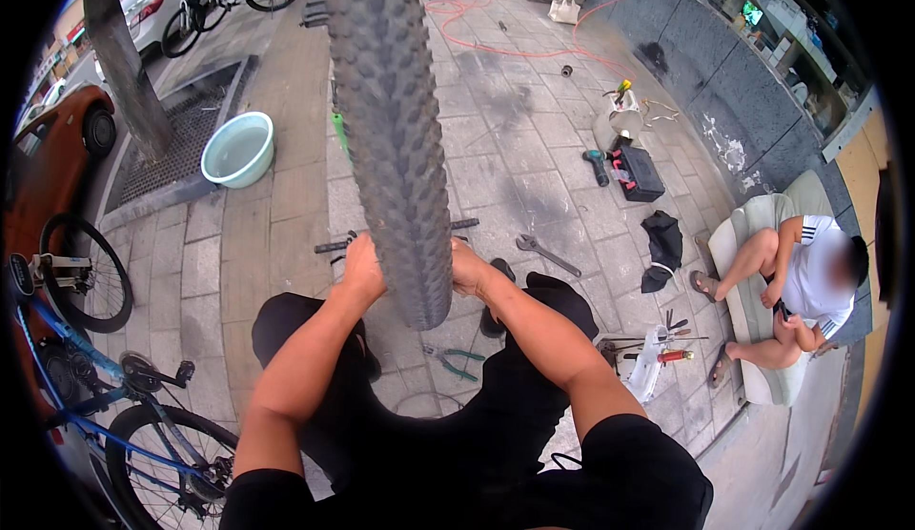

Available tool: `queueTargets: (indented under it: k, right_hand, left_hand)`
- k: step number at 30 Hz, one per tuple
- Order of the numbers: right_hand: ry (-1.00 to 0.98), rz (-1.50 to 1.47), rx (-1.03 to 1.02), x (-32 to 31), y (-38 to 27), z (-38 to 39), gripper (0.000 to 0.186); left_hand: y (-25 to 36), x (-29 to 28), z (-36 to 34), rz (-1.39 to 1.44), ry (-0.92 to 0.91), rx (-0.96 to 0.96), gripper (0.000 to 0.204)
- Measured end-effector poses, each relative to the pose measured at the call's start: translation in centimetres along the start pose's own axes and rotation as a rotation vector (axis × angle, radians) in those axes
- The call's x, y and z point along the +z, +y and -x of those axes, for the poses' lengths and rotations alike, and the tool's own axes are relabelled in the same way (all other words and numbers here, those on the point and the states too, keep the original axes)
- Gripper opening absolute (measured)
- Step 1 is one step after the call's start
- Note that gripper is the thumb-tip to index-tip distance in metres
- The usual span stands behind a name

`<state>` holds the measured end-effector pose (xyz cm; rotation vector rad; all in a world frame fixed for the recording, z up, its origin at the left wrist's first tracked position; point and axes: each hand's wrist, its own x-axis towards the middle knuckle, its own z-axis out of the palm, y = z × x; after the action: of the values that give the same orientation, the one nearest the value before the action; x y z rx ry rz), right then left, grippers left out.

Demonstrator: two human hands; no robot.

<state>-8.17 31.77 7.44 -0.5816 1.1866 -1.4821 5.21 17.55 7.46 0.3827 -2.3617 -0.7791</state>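
A knobby bicycle tyre point(400, 130) rises upright between my arms, its lower end close to my lap. My left hand point(362, 268) is at the tyre's left side and my right hand point(467, 268) at its right. The tyre covers most of the fingers of both hands, so what they grip, if anything, is hidden. Past the hands, a dark handlebar grip point(333, 246) sticks out on the left and another grip point(465, 223) on the right. Green-handled pliers point(456, 360) lie on the paving between my feet.
An adjustable wrench point(550, 254), drill point(597, 166), black toolbox point(639, 174) and screwdriver point(675, 356) lie to the right. A person point(796, 287) sits on a cushioned seat there. At left are a water basin point(237, 151) and a blue bicycle point(105, 387). An orange hose point(505, 50) crosses the far paving.
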Motion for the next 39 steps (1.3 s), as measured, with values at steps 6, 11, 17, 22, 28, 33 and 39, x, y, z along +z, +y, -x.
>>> queueTargets:
  k: [6, 11, 17, 22, 28, 33, 39]
  right_hand:
    - [0.064, -0.025, -0.127, -1.1, 0.4, -1.2, 0.015]
    - [0.016, -0.074, -0.114, -1.9, 1.9, -2.0, 0.029]
    - [-0.005, -0.19, -0.237, -2.8, 0.7, -2.7, 0.038]
    - [-0.105, -0.463, -0.193, -5.5, -0.3, -3.0, 0.037]
    - [0.104, -0.469, -0.098, -6.3, 1.3, 1.5, 0.035]
    - [0.113, -0.434, -0.127, -4.5, 1.2, 3.1, 0.04]
    - [0.261, -0.195, 0.15, -5.4, 2.9, 2.8, 0.024]
  left_hand:
    - [-1.3, 0.4, -0.5, 0.399, 0.04, -0.142, 0.028]
    - [-1.4, -1.3, -1.6, 0.373, 0.198, -0.332, 0.031]
    - [-0.6, -2.9, -2.0, 0.433, 0.139, -0.522, 0.032]
    - [-0.4, -2.9, -2.4, 0.466, 0.048, -0.535, 0.039]
    - [1.1, -3.9, -3.2, 0.826, -0.086, -0.513, 0.066]
    - [0.9, -3.9, -3.4, 0.611, -0.119, -0.38, 0.079]
    - [2.5, -4.3, -3.4, 0.429, -0.108, -0.441, 0.061]
